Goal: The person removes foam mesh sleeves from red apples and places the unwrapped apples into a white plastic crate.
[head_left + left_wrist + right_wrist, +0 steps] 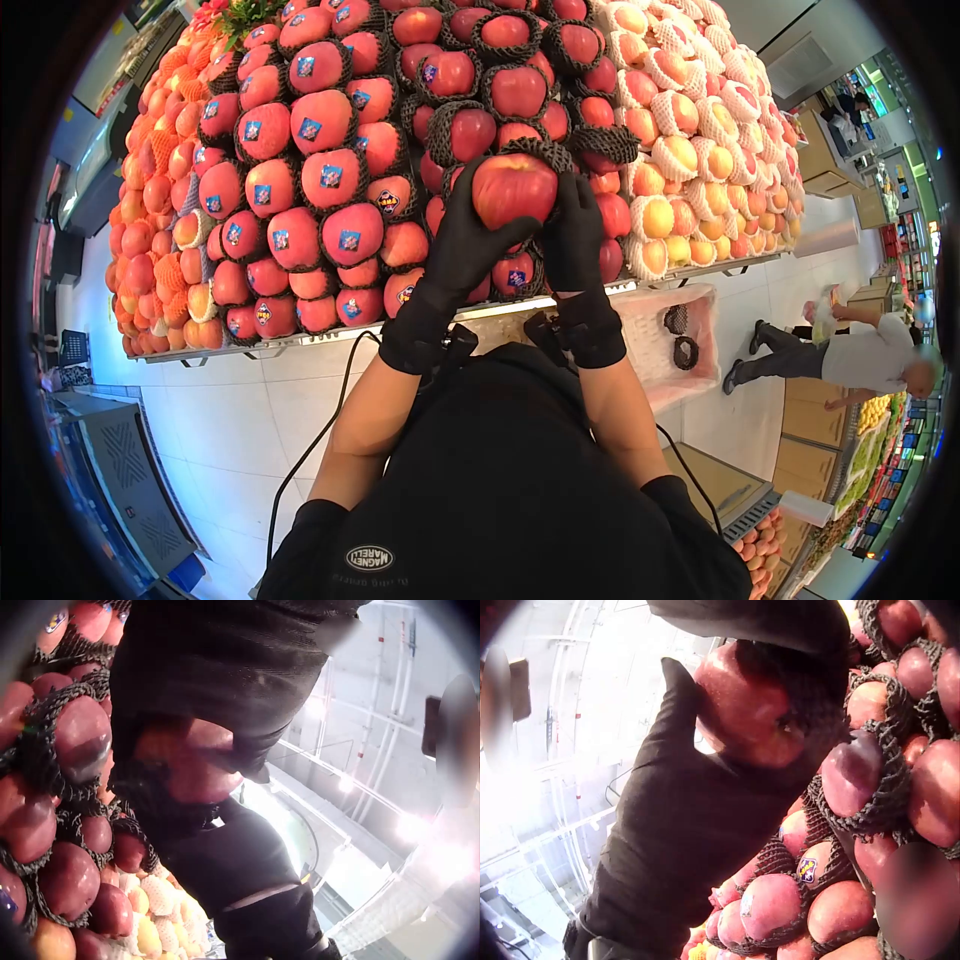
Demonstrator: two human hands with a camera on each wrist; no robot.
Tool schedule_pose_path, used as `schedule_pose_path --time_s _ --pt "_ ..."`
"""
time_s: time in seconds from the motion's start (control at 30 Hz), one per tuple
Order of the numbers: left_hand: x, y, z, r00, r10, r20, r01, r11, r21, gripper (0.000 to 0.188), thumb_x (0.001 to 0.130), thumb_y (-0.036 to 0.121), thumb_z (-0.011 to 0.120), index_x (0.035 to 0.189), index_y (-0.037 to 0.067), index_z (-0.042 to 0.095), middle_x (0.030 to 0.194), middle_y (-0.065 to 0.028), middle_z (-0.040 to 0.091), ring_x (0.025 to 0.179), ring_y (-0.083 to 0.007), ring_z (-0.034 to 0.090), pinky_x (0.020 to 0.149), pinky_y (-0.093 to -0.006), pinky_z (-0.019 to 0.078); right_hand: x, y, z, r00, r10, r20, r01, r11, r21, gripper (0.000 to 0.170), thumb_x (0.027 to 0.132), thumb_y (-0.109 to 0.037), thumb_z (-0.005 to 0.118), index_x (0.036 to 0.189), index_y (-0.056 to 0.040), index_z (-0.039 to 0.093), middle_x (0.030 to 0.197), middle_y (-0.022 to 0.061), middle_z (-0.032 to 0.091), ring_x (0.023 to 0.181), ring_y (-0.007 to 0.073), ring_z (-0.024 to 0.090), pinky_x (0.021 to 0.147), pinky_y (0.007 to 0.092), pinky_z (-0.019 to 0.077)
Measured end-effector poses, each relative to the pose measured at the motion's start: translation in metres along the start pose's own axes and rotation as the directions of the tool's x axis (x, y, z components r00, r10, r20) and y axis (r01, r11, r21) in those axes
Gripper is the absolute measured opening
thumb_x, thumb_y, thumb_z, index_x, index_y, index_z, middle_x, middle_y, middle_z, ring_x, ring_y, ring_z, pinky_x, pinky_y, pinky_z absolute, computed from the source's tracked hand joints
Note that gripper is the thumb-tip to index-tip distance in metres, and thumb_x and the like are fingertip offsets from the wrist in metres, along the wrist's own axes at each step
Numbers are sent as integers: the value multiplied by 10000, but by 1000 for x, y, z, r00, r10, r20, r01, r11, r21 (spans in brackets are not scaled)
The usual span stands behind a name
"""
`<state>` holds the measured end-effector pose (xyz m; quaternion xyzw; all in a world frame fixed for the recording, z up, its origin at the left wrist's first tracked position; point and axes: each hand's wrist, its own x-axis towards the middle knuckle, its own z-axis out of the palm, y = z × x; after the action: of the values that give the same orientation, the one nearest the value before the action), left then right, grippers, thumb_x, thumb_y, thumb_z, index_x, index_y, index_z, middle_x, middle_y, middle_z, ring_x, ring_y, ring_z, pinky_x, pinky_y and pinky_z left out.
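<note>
Red, glossy, round apple (515, 192), dark foam netting (540, 152) at its far side, held before piled red apples (325, 108): gripped by black-gloved left hand (465, 235) and black-gloved right hand (575, 235). Probably firm, fairly weighty, slick-skinned, quick to bruise; best cupped broadly around both sides, never pinched.

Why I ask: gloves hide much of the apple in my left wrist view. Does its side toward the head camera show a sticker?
Observer: No, in the head view that side of the apple shows none, between the gloved left hand and right hand.
Operator: What else is nearby, outside my view?
Observer: A pale box holding two dark net sleeves.
Operator: Any bystander?
Observer: Yes, a person in dark trousers, right of the box.
</note>
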<state>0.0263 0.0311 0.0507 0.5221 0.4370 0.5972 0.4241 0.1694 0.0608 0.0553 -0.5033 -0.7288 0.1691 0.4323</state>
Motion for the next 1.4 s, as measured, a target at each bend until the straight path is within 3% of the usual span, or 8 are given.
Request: schedule_pose_path --time_s 0.2,0.3,0.43,0.83,1.07,1.17,1.37,1.4 --pt "-7 -11 -9 998 35 -47 -32 997 69 793 707 201 822 1342 48 372 1271 -130 490 1180 -234 494 988 -373 443 -4 -1 4 962 268 -49 -222 875 431 215 954 -216 510 1017 -20 572 829 48 596 670 106 517 574 274 430" --pt "-8 -10 -19 968 -252 -16 227 898 -378 690 757 192 782 1314 39 406 1252 -124 509 1162 -231 506 963 -361 461 -3 -10 -4 868 490 82 -371 528 764 217 968 -218 493 1008 -20 573 848 32 600 674 99 531 579 262 445" --pt "-12 12 -35 998 63 -18 -61 993 97 616 767 164 775 1271 35 445 1225 -111 534 1055 -206 567 869 -343 511 -10 -15 -15 832 524 183 -394 325 860 301 998 -287 471 1035 -13 589 909 59 642 720 140 628 616 261 522" --pt "-43 -9 -64 904 357 -233 -201 838 507 1002 660 138 850 1385 17 168 1246 -132 501 1169 -225 514 954 -395 453 -64 10 -15 730 659 183 -594 478 647 408 836 -236 687 1143 -9 544 957 78 642 676 111 597 558 248 491" --pt "-62 -44 -79 839 392 378 -372 -95 923 913 875 107 651 1456 238 -41 1390 -107 390 1269 -183 448 1045 -444 362 -86 4 -15 754 625 202 -567 465 680 396 816 -211 669 1142 -7 575 986 51 635 806 108 599 666 242 477" --pt "-71 -55 -70 950 301 84 -264 631 730 1001 857 125 686 1440 233 -120 1420 -97 344 1255 -173 458 1030 -407 385 -95 31 -17 770 589 245 -578 483 658 313 876 -238 609 1107 -27 606 934 25 640 788 95 594 650 235 465" --pt "-85 -58 -59 909 382 164 -191 36 981 986 754 111 741 1408 60 4 1389 -137 367 1261 -228 449 1043 -392 343 -114 98 -27 807 479 347 -575 500 648 410 928 -412 556 1117 -55 621 846 -29 593 734 64 520 620 241 440" --pt "-80 -56 -45 888 459 -16 -218 453 864 900 737 77 738 1375 25 106 1370 -150 386 1258 -235 456 1019 -389 372 -121 99 -43 756 521 397 -645 492 585 410 927 -417 556 1108 -56 623 838 -29 589 727 64 518 609 243 439"
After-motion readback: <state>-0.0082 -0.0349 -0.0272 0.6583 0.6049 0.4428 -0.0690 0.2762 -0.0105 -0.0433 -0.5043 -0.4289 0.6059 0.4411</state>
